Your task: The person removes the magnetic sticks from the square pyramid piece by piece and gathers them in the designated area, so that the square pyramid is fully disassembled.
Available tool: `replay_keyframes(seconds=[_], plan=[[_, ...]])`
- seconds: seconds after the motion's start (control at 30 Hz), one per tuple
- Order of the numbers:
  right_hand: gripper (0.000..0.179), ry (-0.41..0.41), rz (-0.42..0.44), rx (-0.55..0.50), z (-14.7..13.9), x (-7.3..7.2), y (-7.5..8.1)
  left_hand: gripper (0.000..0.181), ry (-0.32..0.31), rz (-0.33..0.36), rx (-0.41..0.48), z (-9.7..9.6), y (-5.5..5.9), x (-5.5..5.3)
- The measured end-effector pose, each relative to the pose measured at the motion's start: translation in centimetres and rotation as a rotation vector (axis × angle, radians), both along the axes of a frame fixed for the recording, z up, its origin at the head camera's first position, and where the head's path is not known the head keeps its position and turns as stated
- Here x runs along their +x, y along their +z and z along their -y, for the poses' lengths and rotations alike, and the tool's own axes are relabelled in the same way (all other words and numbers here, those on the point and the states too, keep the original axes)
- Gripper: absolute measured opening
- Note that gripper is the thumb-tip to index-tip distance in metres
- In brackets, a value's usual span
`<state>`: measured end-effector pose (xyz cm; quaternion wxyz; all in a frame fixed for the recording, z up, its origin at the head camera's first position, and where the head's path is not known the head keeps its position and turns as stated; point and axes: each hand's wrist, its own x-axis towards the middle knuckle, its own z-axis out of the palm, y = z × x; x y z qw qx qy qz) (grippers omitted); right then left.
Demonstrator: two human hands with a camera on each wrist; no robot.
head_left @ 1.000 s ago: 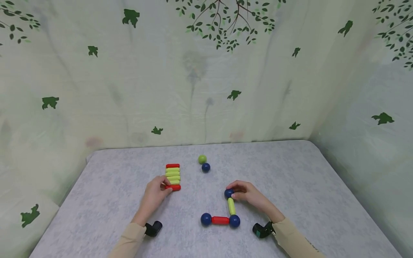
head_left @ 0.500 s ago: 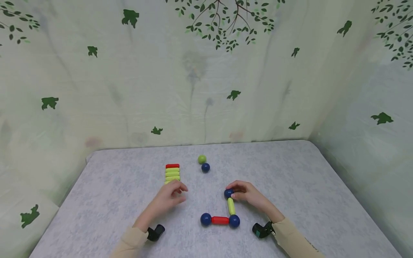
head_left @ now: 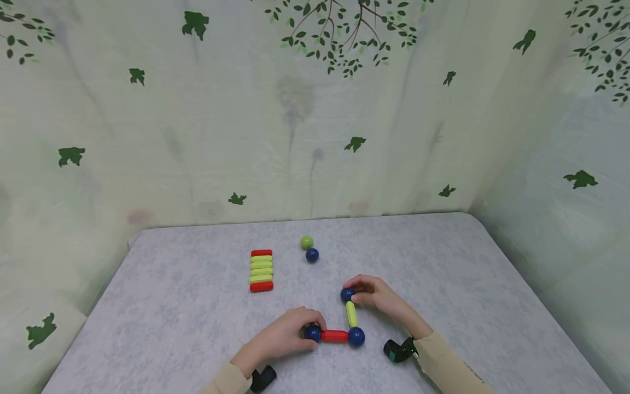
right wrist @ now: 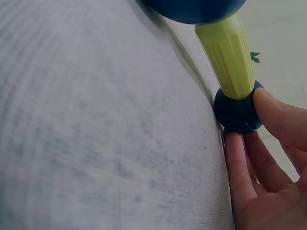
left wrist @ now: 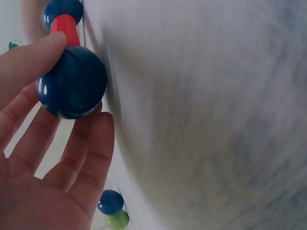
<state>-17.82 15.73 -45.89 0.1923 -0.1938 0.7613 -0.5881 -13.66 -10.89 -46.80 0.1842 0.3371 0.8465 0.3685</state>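
An L-shaped chain lies on the table: a blue ball, a red rod [head_left: 334, 336], a corner blue ball [head_left: 356, 337], a yellow-green rod [head_left: 351, 314] and another blue ball. My left hand [head_left: 290, 331] holds the left-end blue ball [left wrist: 72, 84], thumb on one side and fingers round the other. At the far end of the chain, my right hand [head_left: 376, 295] pinches the other blue ball [right wrist: 237, 112] between thumb and fingers. In the head view both hands partly cover the balls they hold.
A row of red and yellow-green rods [head_left: 261, 271] lies at the left. A loose green ball [head_left: 307, 242] touches or nearly touches a loose blue ball [head_left: 312, 255] at the back. A patterned cloth wall [head_left: 246, 137] rises behind the table [head_left: 418, 251].
My left hand has left the nearest red rod of the row, moved right and towards me, and taken hold of the chain's left blue ball. My right hand stays on its ball.
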Motion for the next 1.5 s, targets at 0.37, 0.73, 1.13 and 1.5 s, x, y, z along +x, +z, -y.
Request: replay_keyframes(seconds=[0.37,0.73,1.13,1.5], plan=[[0.026,0.006,-0.008,-0.010,-0.1,0.1,0.0,0.025,0.004,-0.041,0.004,-0.2,0.0,0.3],[0.025,0.000,-0.019,0.004,-0.1,0.0,-0.1,0.020,0.192,-0.126,0.188,-0.1,0.0,-1.6],[0.025,-0.004,-0.004,0.009,-0.1,0.1,0.0,0.029,0.547,-0.207,0.186,-0.2,-0.7,-6.9],[0.025,0.001,0.007,0.000,-0.2,0.0,0.0,0.026,0.620,-0.188,0.127,-0.5,-1.1,-9.6]])
